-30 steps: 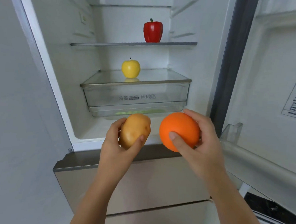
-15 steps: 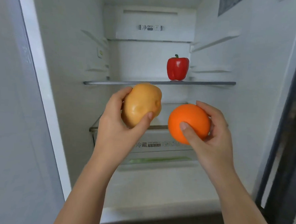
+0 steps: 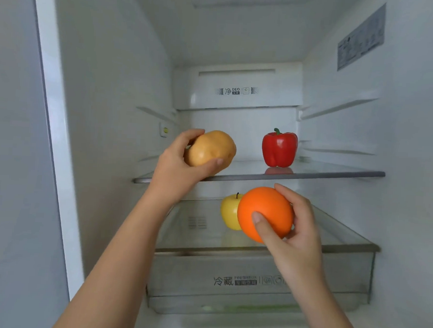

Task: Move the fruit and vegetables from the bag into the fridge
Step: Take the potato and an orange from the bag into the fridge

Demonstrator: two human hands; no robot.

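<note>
My left hand (image 3: 177, 166) grips a tan potato (image 3: 212, 147) just above the left part of the upper glass shelf (image 3: 335, 173). A red bell pepper (image 3: 279, 148) stands upright on that shelf to the right. My right hand (image 3: 294, 233) holds an orange (image 3: 265, 211) over the lower glass shelf (image 3: 344, 235). A yellow apple (image 3: 229, 211) sits on this lower shelf, partly hidden behind the orange. The bag is out of view.
A clear crisper drawer (image 3: 229, 280) with printed labels lies under the lower shelf. The fridge's white side walls (image 3: 108, 108) close in left and right. A vent panel (image 3: 239, 91) runs across the back wall.
Both hands have moved up and deeper into the fridge with their fruit. The potato has reached the upper shelf level, the orange the lower shelf, and the apple shows again.
</note>
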